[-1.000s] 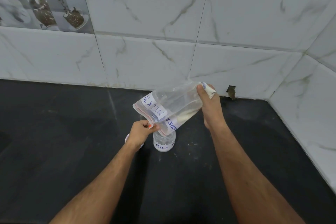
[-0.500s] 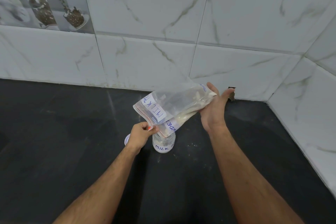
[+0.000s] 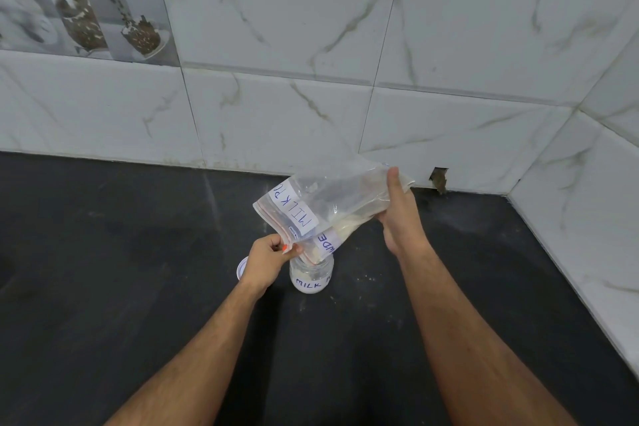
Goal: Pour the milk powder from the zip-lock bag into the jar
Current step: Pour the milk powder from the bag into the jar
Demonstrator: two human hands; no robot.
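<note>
**Bag tipped over the jar, powder sliding toward the mouth**

The person stood at a dark counter point(image 3: 138, 287) in a tiled corner, both forearms reaching in from the near edge. The zip-lock bag point(image 3: 325, 201) was held slanted, its bottom raised toward the far right and its open zip end pointing down to the near left, right over the small jar point(image 3: 312, 278). The jar stood upright on the counter with "MILK" written on its label. A pale band of milk powder point(image 3: 349, 226) lay along the lower fold of the bag, close to the opening.

The left hand point(image 3: 268, 261) pinched the zip edge of the bag between thumb and fingers, just beside the jar's mouth. The right hand point(image 3: 401, 218) gripped the raised bottom end, thumb on top and fingers curled under the plastic. A small white lid point(image 3: 242, 268) lay on the counter just left of the jar, partly hidden by the left wrist. A few white specks dotted the counter to the right of the jar.

To my eye the pour was mid-way. Doing it well would mean keeping the opening narrow and centred over the small mouth, raising the far end gently, and tapping the powder down the crease rather than letting it rush. The jar was unsteadied, so any brush from the bag could tip it.
</note>
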